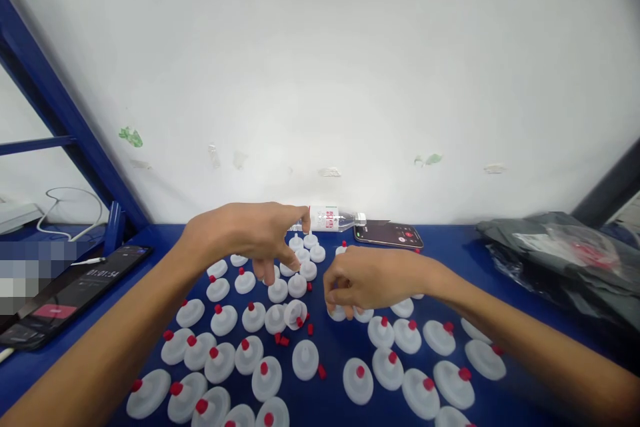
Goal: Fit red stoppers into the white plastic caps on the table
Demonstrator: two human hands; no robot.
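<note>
My left hand (265, 240) hovers above a cluster of white disc-shaped lids with spouts, its index finger and thumb apart and nothing visible between them. My right hand (373, 280) is curled, with the fingertips closed around the top of a white spout lid (337, 313) on the table; the lid's tip is hidden by the fingers. Between the hands lie uncapped white lids (297, 285) and loose small red caps (311, 329). One lid (295, 313) is tipped over. Nearer to me, an uncapped lid (305, 360) lies beside a red cap (322, 371).
Red-capped lids (267, 379) spread over the blue table (327, 407) at left and right. Against the wall lie a plastic bottle (327, 219) and a phone (389, 234). A larger phone (75, 290) is at left, dark plastic bags (560, 260) at right. Blue frame bars (75, 113) rise at left.
</note>
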